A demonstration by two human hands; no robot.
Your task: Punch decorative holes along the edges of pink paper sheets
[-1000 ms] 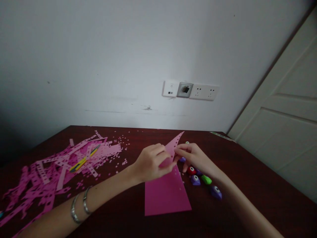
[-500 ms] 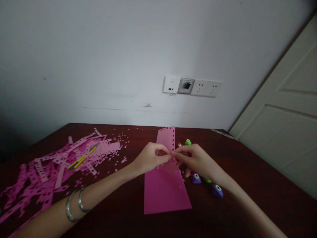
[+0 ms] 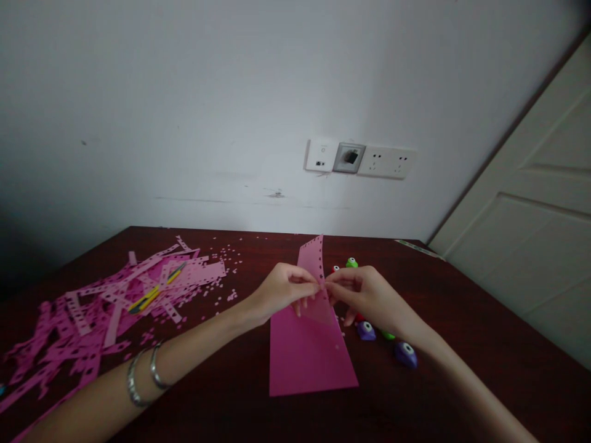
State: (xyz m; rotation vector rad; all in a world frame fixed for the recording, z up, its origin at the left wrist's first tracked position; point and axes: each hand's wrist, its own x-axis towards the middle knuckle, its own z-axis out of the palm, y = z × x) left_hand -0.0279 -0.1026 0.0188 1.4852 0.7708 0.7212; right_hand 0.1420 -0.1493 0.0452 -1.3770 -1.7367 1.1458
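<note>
A pink paper sheet (image 3: 309, 357) lies on the dark wooden table (image 3: 462, 344), its far end lifted and punched with a row of small holes. My left hand (image 3: 281, 292) pinches the lifted paper from the left. My right hand (image 3: 364, 295) pinches the same edge from the right, fingertips nearly meeting. Two silver bangles (image 3: 143, 378) sit on my left wrist.
Small craft punches lie just right of the sheet: purple ones (image 3: 406, 354), a green one (image 3: 351, 263) and a red one (image 3: 334, 269). A heap of pink paper strips (image 3: 106, 307) with a yellow utility knife (image 3: 152, 292) covers the table's left. Wall sockets (image 3: 360, 159) and a door (image 3: 530, 215) stand behind.
The raised end of the sheet has swung from a slanted point to a more upright strip. Both hands have stayed pinched on it and shifted slightly.
</note>
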